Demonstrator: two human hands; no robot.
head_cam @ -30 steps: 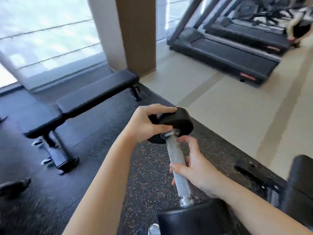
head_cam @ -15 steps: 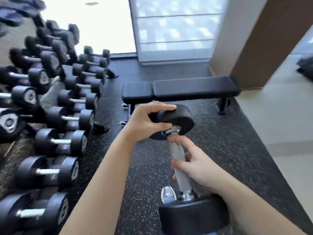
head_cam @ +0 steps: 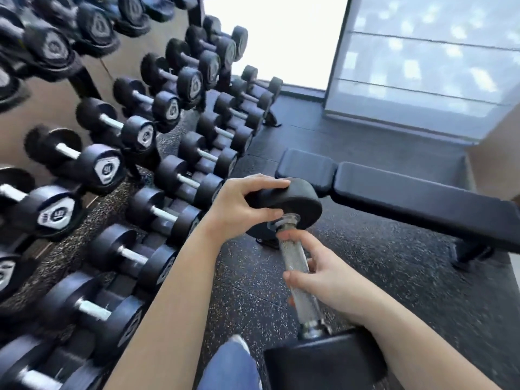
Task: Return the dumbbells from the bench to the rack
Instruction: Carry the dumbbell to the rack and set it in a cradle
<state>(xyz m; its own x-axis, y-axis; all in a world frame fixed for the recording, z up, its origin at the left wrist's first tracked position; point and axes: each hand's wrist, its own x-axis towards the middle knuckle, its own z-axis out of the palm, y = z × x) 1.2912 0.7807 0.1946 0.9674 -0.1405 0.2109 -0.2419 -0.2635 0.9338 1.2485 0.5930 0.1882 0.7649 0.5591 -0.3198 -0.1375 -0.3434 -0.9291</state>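
Left hand (head_cam: 239,205) curls its fingers over the far head of the dumbbell (head_cam: 295,254); right hand (head_cam: 323,277) wraps the knurled handle; rack (head_cam: 118,170) left, bench (head_cam: 408,198) far right

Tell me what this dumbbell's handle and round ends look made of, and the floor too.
Silver cross-hatched dumbbell handle: bare metal, likely steel; knurled grip, shiny collars. Black round dumbbell ends: matte, no glare, probably rubber or urethane coating; can't tell which. Black speckled floor: apparently rubber gym matting, given coloured flecks and tile seams.
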